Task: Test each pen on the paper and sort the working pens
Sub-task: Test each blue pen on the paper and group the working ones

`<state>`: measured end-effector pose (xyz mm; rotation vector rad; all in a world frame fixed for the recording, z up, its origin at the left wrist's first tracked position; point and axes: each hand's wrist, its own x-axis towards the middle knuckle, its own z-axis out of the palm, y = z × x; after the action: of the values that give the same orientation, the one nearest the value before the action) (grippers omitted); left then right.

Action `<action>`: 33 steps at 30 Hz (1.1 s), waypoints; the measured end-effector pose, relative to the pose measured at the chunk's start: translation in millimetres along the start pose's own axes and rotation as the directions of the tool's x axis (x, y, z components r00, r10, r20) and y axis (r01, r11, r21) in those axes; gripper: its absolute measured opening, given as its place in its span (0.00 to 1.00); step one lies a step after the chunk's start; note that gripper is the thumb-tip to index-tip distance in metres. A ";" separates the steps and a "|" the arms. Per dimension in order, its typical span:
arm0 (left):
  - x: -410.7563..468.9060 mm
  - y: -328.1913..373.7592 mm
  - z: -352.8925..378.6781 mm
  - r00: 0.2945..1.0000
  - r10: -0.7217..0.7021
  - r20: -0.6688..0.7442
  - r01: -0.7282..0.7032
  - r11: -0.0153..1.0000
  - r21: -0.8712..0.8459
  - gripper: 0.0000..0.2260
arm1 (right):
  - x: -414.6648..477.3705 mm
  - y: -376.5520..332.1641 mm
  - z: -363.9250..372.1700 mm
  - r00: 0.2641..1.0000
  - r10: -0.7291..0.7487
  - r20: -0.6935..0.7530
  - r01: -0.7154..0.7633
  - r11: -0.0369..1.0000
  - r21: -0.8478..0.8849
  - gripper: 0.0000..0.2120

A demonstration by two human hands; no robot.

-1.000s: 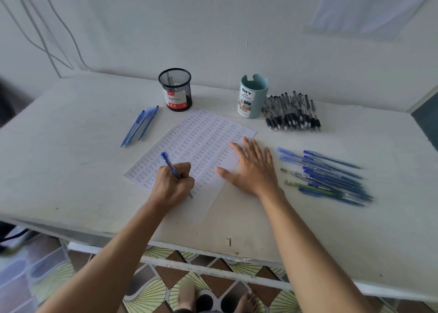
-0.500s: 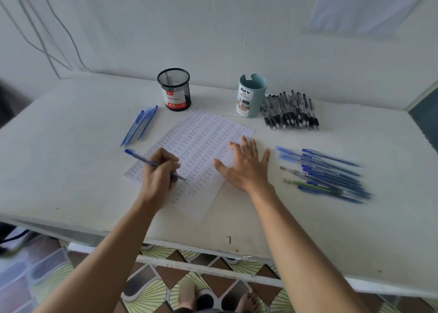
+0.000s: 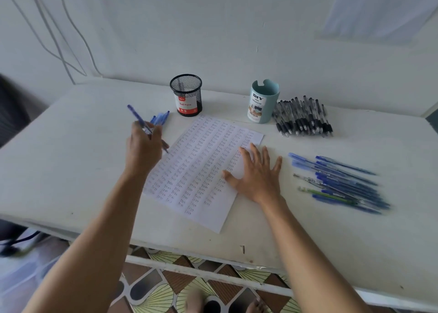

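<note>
The left hand [image 3: 142, 147] is raised at the left of centre in the frame, fingers and thumb pinching 1 blue pen [image 3: 136, 115] off the paper [image 3: 201, 170]. The pen's long axis runs on a diagonal, its back end toward the upper left and its tip down toward the paper's left edge. What matters next, I'd say, is the small pile of blue pens [image 3: 162, 116] lying just beyond the fingertips, up and to the right of the hand, beside the black mesh cup [image 3: 186, 94]. Those pens slant the other way, so the held pen would likely need a turn to lie alongside them. The right hand [image 3: 257, 173] is spread flat on the paper's right side, far nearer the larger spread of blue pens [image 3: 339, 182] at the right. Whether this pen wrote, I can't tell.
</note>
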<state>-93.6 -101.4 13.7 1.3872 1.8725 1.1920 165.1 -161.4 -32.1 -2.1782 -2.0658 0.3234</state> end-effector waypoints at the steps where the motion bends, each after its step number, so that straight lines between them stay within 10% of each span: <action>1: 9.2 -4.4 -3.3 1.000 0.023 -0.019 -0.020 0.991 0.132 0.12 | 0.2 0.0 0.5 1.000 -0.001 -0.004 0.001 1.000 -0.002 0.43; 6: 42.7 -20.4 -9.3 0.997 -0.022 -0.079 0.062 0.834 0.548 0.16 | 1.1 -0.5 1.2 1.000 -0.003 -0.025 0.003 1.000 -0.003 0.43; 19: 55.8 -31.5 15.8 0.983 -0.180 0.025 0.116 0.727 0.677 0.32 | 0.5 -3.1 -2.1 1.000 0.009 -0.022 -0.009 1.000 0.003 0.43; 26: -16.0 3.5 49.8 0.921 0.263 0.286 -0.385 0.721 0.576 0.22 | 1.1 -2.6 -2.1 1.000 0.013 -0.014 -0.013 1.000 0.010 0.44; 33: -60.3 -2.3 79.7 0.830 0.143 0.539 -0.491 0.646 0.584 0.27 | 0.6 -2.1 -2.9 1.000 0.006 -0.005 -0.005 0.999 0.048 0.41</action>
<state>-9.6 -130.7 -32.1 2.2705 1.8260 0.1559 163.8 -160.4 -28.8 -2.1553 -2.0282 0.3644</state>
